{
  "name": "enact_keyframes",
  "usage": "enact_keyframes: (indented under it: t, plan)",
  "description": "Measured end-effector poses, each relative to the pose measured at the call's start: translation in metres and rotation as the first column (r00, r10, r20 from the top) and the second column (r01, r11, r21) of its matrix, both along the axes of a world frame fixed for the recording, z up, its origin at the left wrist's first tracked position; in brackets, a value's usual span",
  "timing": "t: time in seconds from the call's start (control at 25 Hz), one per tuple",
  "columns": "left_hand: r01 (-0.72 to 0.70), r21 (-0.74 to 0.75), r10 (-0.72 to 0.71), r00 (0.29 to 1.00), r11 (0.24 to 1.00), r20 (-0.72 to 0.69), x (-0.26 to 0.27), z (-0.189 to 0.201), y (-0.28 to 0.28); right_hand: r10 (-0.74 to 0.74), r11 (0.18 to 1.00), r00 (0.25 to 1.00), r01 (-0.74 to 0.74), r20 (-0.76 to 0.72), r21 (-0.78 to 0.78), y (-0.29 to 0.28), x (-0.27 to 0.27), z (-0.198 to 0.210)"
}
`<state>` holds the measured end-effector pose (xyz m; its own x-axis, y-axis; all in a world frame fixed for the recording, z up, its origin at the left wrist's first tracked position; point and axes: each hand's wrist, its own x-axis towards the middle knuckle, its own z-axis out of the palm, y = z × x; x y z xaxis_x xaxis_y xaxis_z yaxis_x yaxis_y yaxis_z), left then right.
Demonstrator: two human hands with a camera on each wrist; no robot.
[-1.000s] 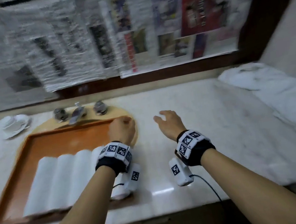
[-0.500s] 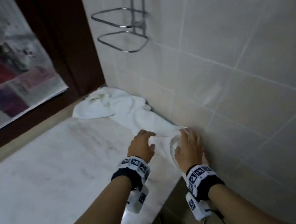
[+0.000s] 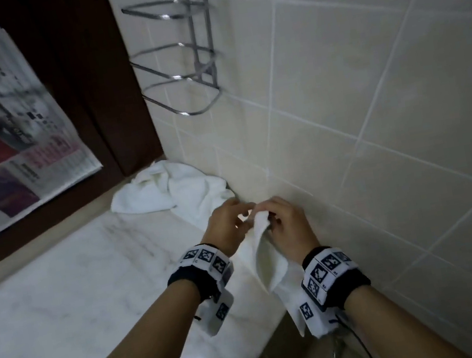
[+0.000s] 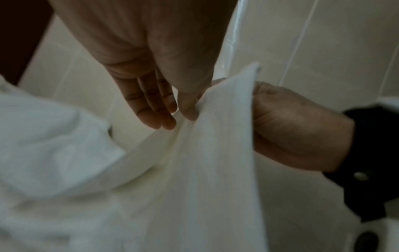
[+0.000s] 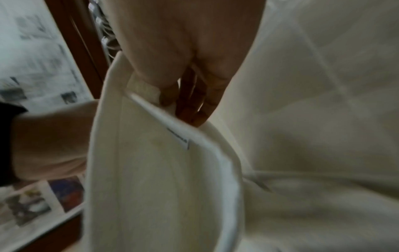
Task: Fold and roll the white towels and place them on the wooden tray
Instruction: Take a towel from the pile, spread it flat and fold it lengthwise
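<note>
White towel (image 3: 266, 254) is now lifted off the tabletop (image 3: 62, 299), hanging below both grips; half a second ago it lay flat by the wall. Right hand (image 3: 291, 230) and left hand (image 3: 227, 226) each pinch its top edge, so folding can start. Remaining towels (image 3: 168, 186) lie crumpled beyond the grips.

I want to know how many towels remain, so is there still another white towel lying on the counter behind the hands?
Yes, a crumpled white towel lies on the marble counter in the corner by the tiled wall.
</note>
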<state>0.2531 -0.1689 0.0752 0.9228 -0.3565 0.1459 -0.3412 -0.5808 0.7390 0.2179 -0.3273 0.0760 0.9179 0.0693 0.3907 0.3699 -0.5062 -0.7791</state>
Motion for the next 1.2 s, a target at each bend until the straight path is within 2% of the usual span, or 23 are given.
enact_keyframes:
  t: [0.16, 0.28, 0.36, 0.44, 0.52, 0.56, 0.68, 0.8, 0.88, 0.96, 1.0, 1.04, 1.12, 1.2]
  plan:
    - [-0.136, -0.196, 0.149, 0.987, 0.971, 0.056, -0.006, 0.098, 0.068, 0.227, 0.966, 0.973, -0.231, 0.047, 0.119, 0.054, 0.018, 0.101]
    - [-0.272, -0.312, 0.329, 0.933, 0.910, 0.148, -0.028, 0.182, 0.129, 0.334, 0.912, 0.936, -0.352, 0.114, 0.211, 0.113, 0.023, 0.183]
    - [-0.365, -0.375, 0.464, 0.858, 0.852, 0.219, -0.048, 0.240, 0.170, 0.408, 0.875, 0.899, -0.435, 0.161, 0.211, 0.153, 0.015, 0.236]
    - [-0.451, -0.396, 0.577, 0.759, 0.800, 0.301, -0.076, 0.294, 0.215, 0.464, 0.857, 0.855, -0.499, 0.231, 0.127, 0.192, 0.000, 0.281]
    - [-0.535, -0.371, 0.651, 0.637, 0.759, 0.412, -0.104, 0.335, 0.250, 0.450, 0.874, 0.832, -0.485, 0.326, 0.031, 0.224, -0.011, 0.313]
    - [-0.547, -0.380, 0.666, 0.616, 0.746, 0.420, -0.117, 0.350, 0.262, 0.425, 0.889, 0.827, -0.459, 0.368, 0.004, 0.237, -0.012, 0.326]
    - [-0.553, -0.420, 0.693, 0.617, 0.719, 0.373, -0.159, 0.376, 0.294, 0.426, 0.883, 0.802, -0.469, 0.419, -0.001, 0.280, -0.021, 0.373]
    - [-0.582, -0.319, 0.663, 0.632, 0.748, 0.402, -0.193, 0.392, 0.319, 0.556, 0.829, 0.756, -0.539, 0.346, -0.153, 0.316, -0.029, 0.415]
    - [-0.550, -0.370, 0.662, 0.644, 0.749, 0.384, -0.213, 0.403, 0.329, 0.608, 0.793, 0.742, -0.546, 0.284, -0.270, 0.334, -0.037, 0.431]
    - [-0.542, -0.446, 0.694, 0.642, 0.712, 0.327, -0.226, 0.417, 0.335, 0.620, 0.781, 0.735, -0.543, 0.275, -0.308, 0.349, -0.043, 0.442]
    - [-0.555, -0.437, 0.700, 0.633, 0.708, 0.329, -0.233, 0.424, 0.337, 0.630, 0.773, 0.724, -0.546, 0.282, -0.324, 0.355, -0.048, 0.448]
    - [-0.573, -0.389, 0.692, 0.617, 0.721, 0.375, -0.238, 0.429, 0.338, 0.645, 0.761, 0.708, -0.557, 0.287, -0.334, 0.361, -0.052, 0.451]
    - [-0.645, -0.229, 0.642, 0.527, 0.729, 0.557, -0.245, 0.438, 0.341, 0.675, 0.735, 0.678, -0.585, 0.291, -0.343, 0.370, -0.062, 0.458]
    - [-0.738, -0.161, 0.631, 0.417, 0.655, 0.655, -0.247, 0.448, 0.353, 0.684, 0.727, 0.666, -0.588, 0.297, -0.355, 0.376, -0.067, 0.463]
